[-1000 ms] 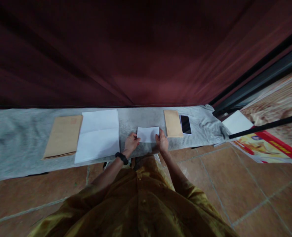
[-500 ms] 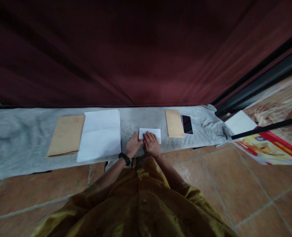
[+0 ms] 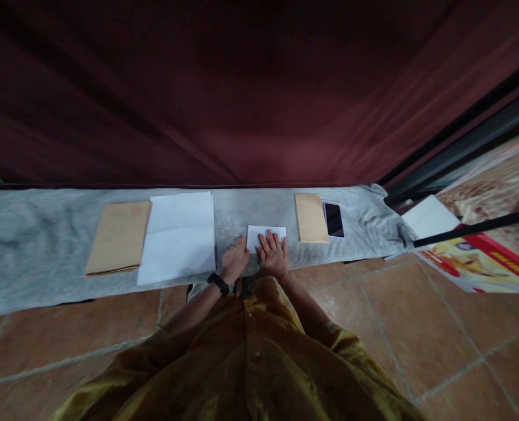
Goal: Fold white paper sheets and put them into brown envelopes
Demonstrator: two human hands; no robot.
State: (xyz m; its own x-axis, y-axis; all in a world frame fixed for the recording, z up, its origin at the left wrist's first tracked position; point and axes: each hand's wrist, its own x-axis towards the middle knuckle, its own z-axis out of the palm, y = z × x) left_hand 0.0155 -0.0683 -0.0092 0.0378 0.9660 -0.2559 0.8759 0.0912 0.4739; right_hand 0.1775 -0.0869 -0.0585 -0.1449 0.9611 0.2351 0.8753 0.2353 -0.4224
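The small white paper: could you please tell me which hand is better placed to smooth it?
Probably right: the right hand lies flat on the paper; the left hand rests at its left edge.

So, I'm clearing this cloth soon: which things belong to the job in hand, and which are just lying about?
In hand: folded paper, pressed flat under the right hand, left hand at its left edge.
Lying about, untouched: big envelope, white sheets, small envelope, phone, poster.

Mustard-gold button shirt (image 3: 250,362) — shiny, short slvs; black wristband (image 3: 217,283) on L wrist.
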